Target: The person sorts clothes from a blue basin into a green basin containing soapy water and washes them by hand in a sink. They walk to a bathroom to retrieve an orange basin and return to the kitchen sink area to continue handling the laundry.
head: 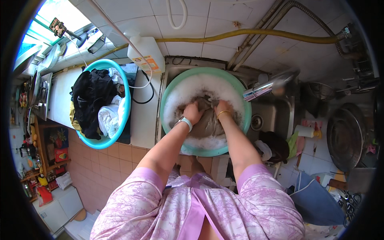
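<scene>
A green plastic basin (246, 120) sits over the sink, filled with water and white soap suds (192, 84). In it lies a soaked grey-brown cloth garment (207, 124). My left hand (192, 112), with a pale watch band at the wrist, grips the garment's upper left part. Close by on the right, my right hand (222, 108), with a gold bangle, grips the same cloth. Some of the fingertips are hidden by cloth and foam. On the counter at the left, a turquoise basin (128, 105) holds a black garment (93, 99) and white clothes (109, 118).
A chrome faucet (258, 91) reaches towards the green basin's right rim. Beside it is a steel sink bowl (270, 112) with dark cloth (274, 145) at its near edge. A white plastic jug (147, 54) stands behind, by a pale hose (139, 87). A large pan (345, 136) is at the right.
</scene>
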Demonstrator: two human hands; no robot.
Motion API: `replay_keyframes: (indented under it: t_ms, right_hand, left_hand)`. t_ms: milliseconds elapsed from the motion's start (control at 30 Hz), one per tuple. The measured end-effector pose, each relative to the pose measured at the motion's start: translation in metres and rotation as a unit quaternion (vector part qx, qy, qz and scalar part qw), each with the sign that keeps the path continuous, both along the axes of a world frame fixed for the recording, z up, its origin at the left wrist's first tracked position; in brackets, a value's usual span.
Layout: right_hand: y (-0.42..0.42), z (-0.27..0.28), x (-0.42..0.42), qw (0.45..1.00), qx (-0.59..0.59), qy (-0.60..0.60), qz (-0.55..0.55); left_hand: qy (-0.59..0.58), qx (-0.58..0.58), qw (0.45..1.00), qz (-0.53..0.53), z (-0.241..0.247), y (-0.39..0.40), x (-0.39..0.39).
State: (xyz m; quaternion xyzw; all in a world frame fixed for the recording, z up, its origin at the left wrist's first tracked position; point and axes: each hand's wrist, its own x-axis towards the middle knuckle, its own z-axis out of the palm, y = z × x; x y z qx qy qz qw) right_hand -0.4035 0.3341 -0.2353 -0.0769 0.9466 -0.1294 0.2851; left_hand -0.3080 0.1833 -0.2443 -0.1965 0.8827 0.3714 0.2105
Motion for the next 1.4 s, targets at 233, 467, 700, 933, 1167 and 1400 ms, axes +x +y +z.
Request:
replay_keyframes:
  t_ms: [233, 467, 700, 933, 1167, 1400]
  right_hand:
    - [-0.057, 0.053, 0.098, 0.856, -0.464, 0.218, -0.062]
    - [-0.043, 0.057, 0.057, 0.912, -0.319, 0.253, -0.057]
    - [-0.045, 0.065, 0.11, 0.892, -0.367, 0.243, -0.105]
    - [0.003, 0.039, 0.048, 0.942, -0.282, 0.185, -0.004]
    - [0.016, 0.044, 0.062, 0.914, -0.198, 0.351, 0.039]
    - [0.042, 0.026, 0.027, 0.906, -0.413, 0.011, -0.09]
  left_hand:
    - [-0.097, 0.718, 0.588, 0.36, 0.005, -0.013, -0.013]
    - [0.012, 0.62, 0.66, 0.425, 0.042, 0.047, -0.002]
    - [0.112, 0.677, 0.646, 0.333, 0.019, 0.046, 0.026]
    - [0.097, 0.333, 0.895, 0.28, 0.079, 0.043, 0.053]
    - [0.119, -0.021, 0.991, -0.054, 0.085, 0.021, 0.112]
    - [0.024, 0.065, 0.99, 0.123, 0.092, 0.024, 0.103]
